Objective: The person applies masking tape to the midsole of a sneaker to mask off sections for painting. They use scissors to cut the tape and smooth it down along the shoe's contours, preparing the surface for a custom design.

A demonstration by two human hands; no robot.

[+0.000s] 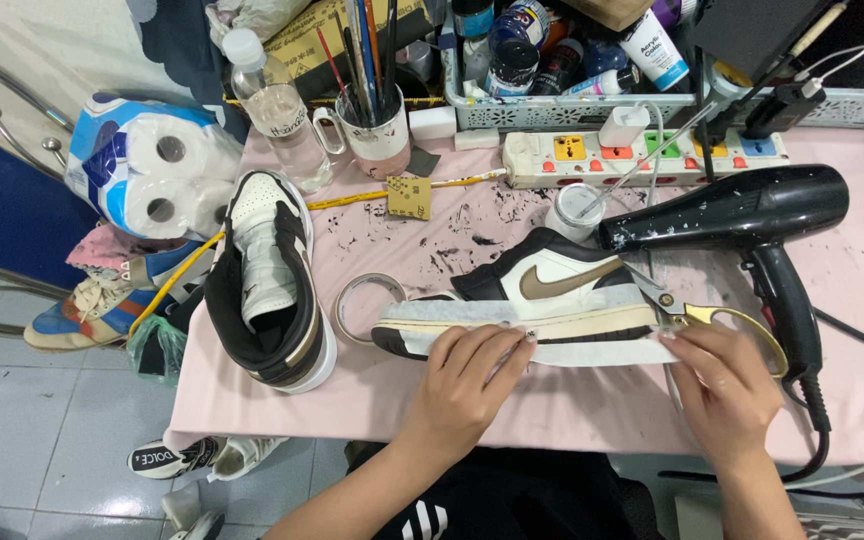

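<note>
Pressing masking tape [552,340] along the sneaker [542,290] sole, the left hand [467,375] lies flat while the right hand [722,385] pinches the strip's end, which could wrinkle if tugged unevenly.

Bright, even light from overhead, soft short shadows under the hands [472,375] on the pink paint-spattered table [592,400], glare on the glossy black plastic hairdryer [742,215], edges slightly bowed.

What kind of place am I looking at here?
Likely a small sneaker repair or customising bench: a masked sneaker under both hands, paint bottles and brushes in a mug, and a paint-spattered hair dryer.
</note>
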